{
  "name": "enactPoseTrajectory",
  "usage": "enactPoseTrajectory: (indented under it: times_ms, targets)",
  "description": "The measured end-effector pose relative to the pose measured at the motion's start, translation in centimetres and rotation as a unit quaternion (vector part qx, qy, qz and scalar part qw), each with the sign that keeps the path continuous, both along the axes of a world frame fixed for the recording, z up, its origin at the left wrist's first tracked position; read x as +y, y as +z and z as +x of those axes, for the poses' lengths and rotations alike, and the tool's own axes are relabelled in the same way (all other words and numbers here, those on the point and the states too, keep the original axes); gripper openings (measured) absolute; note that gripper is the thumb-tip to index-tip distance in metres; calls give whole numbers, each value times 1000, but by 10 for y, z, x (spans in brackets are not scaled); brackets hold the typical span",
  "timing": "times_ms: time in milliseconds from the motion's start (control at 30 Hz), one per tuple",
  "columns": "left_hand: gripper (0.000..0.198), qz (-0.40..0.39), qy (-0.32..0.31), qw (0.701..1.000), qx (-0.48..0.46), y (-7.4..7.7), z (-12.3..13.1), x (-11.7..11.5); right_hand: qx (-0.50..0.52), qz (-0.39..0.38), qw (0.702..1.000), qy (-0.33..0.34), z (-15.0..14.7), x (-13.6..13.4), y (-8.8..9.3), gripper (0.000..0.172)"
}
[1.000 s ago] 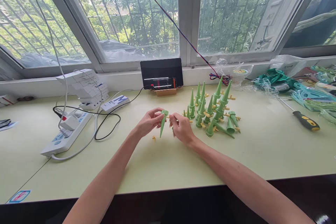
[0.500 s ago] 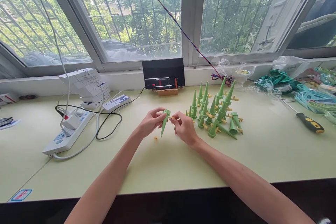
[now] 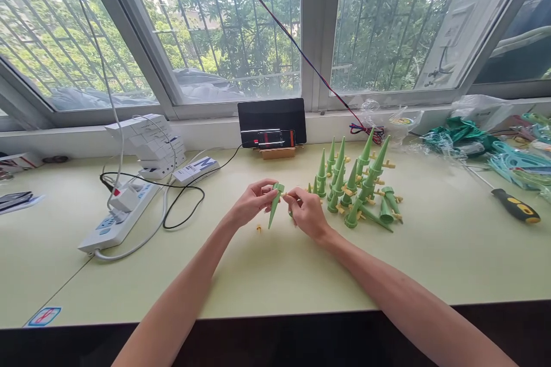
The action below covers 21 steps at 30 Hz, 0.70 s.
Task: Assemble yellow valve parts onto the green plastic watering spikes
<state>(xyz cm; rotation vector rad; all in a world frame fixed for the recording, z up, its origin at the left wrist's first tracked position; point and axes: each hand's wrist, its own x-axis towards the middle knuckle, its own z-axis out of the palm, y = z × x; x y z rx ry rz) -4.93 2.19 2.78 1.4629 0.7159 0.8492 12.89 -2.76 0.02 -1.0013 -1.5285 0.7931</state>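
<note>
My left hand [image 3: 253,203] pinches a green watering spike [image 3: 274,212] near its wide cap, with the point tilted downward. My right hand [image 3: 309,215] closes its thumb and fingers on a small yellow valve [image 3: 283,195] at the cap's side. Fingertips cover most of that valve, so I cannot tell how deep it sits in the spike. Below the left hand, a loose yellow valve [image 3: 259,229] lies on the table. Just right of my right hand stand several green spikes [image 3: 369,183] fitted with yellow valves, and a few lie on their sides.
A tablet [image 3: 271,114] leans at the window with a phone [image 3: 278,139] before it. To the left are a power strip [image 3: 116,226], cables and stacked white boxes [image 3: 157,146]. A screwdriver [image 3: 514,205] and bagged green items [image 3: 460,135] lie right on the table [image 3: 267,281].
The view has shifted slightly, moving everything a little rightward. Both hands stay together at the spike's cap, and the right fingers have turned slightly around the yellow valve.
</note>
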Motion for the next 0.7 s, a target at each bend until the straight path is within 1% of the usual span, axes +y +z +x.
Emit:
enactPoseTrajectory:
  times_ms: [267,700]
  targets:
    - [27,13,-10,1000,-4,-1,1,-1,-71,42,995,-49,0,2,0,36]
    - [27,19,-19,1000,2,3,2,-4,-92,57,993,-50,-2,2,2,46]
